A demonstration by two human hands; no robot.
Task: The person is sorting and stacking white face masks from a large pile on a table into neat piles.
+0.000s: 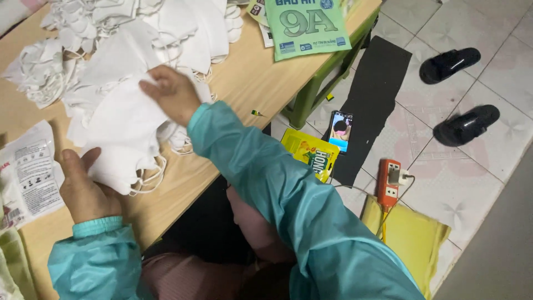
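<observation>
White face masks [119,119] lie in a stack on a low wooden table [252,75]. My left hand [83,189] grips the near end of this stack, thumb on top. My right hand [172,94] rests flat on the stack's far side, fingers pressing the top mask. Both arms wear teal sleeves. A large loose pile of white masks [127,33] covers the table behind the stack.
A clear printed plastic bag [30,172] lies left of my left hand. A green packet [306,25] sits at the table's far end. On the tiled floor are a phone [340,130], a yellow packet [310,151], an orange power strip [388,183], a black mat [373,94] and two black slippers [458,94].
</observation>
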